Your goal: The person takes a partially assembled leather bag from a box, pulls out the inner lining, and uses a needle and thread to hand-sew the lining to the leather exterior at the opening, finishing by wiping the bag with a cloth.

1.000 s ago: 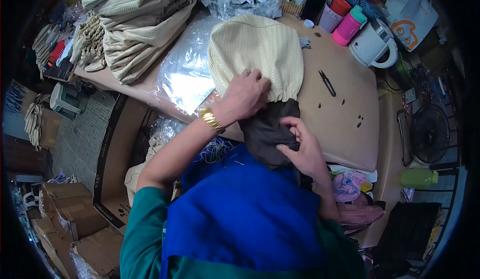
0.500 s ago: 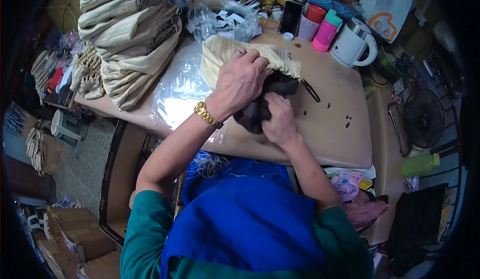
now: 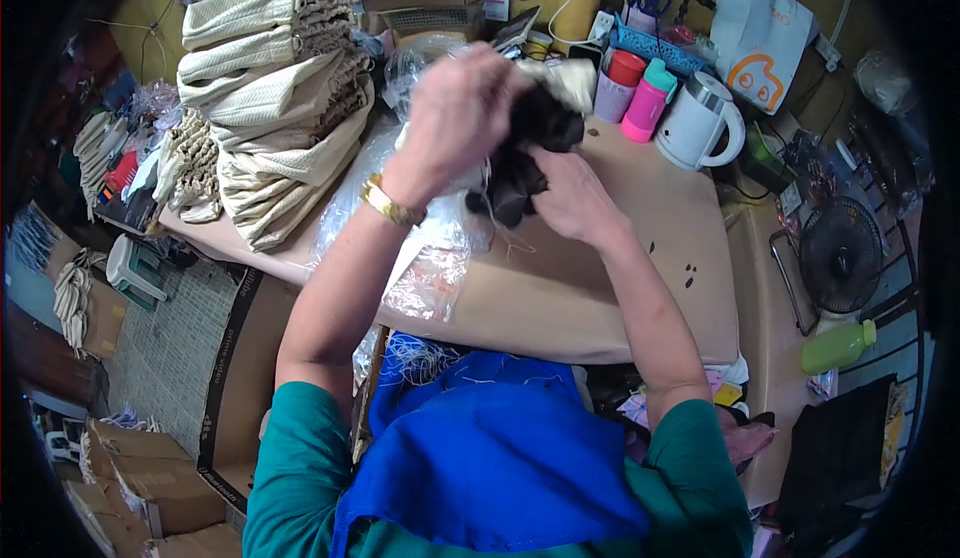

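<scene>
My left hand [image 3: 455, 118], with a gold watch on the wrist, is raised over the padded table [image 3: 640, 298], its curled fingers blurred on a bag of cream textured fabric [image 3: 555, 80] with dark brown lining [image 3: 540, 118] bunched out. Lower and to the right, my right hand [image 3: 570, 198] is closed on the dark lining, fingertips hidden in its folds. Loose threads hang below the bag. Clear plastic sheeting [image 3: 425, 278] lies beneath and left of it.
A tall pile of cream bags [image 3: 260, 118] stands back left. A pink bottle [image 3: 645, 108], white kettle [image 3: 690, 123], red cup [image 3: 620, 73] and paper bag [image 3: 750, 38] line the back right. A fan [image 3: 838, 258] and green bottle [image 3: 835, 348] are at right, cardboard boxes [image 3: 140, 468] lower left.
Both hands have moved up and away from me, lifting the bag toward the back of the table. The dark lining, earlier hanging toward me, is now bunched up between them.
</scene>
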A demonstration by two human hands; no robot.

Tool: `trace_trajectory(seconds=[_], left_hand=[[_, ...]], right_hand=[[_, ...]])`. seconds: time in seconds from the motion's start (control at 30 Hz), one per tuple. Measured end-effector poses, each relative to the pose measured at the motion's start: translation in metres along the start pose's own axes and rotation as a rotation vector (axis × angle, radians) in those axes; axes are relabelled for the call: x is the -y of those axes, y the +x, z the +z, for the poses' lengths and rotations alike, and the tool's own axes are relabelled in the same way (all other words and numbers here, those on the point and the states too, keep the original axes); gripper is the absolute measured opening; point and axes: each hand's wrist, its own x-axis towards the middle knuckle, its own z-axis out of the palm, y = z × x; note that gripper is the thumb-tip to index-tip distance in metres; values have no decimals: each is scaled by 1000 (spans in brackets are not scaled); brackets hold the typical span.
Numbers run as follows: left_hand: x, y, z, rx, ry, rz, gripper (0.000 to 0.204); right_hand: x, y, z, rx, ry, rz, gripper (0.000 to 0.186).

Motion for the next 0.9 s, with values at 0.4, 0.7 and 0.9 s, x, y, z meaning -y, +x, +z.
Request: trace_trajectory(seconds=[0.4, 0.7, 0.9], left_hand=[[6, 3, -22, 229, -189, -350, 25], [26, -17, 7, 553, -748, -636, 31], [30, -22, 5, 616, -508, -536, 27]], right_hand=[[30, -41, -24, -310, 243, -231, 39], [32, -41, -53, -314, 1047, -119, 39], [30, -56, -8, -45, -473, -292, 61]])
